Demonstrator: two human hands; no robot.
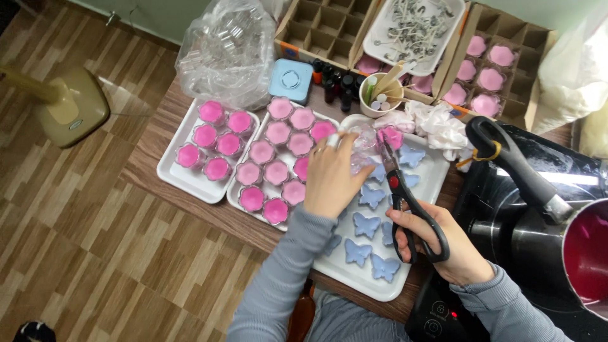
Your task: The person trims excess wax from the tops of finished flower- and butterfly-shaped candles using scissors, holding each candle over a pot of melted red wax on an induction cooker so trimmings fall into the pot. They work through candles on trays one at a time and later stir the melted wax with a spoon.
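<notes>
Right hand grips black scissors, blades aimed at a clear pink-filled cup at frame centre; left hand closes around that cup, steadying it for the cut; below them blue butterfly shapes lie on a white tray; pink cups fill trays leftward.

Left hand curled palm-down, fingers bent; right hand closed in a grip.

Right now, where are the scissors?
In the head view, the scissors are in the right hand, right of centre, over the tray of blue butterflies, blades pointing toward the left hand.
</notes>
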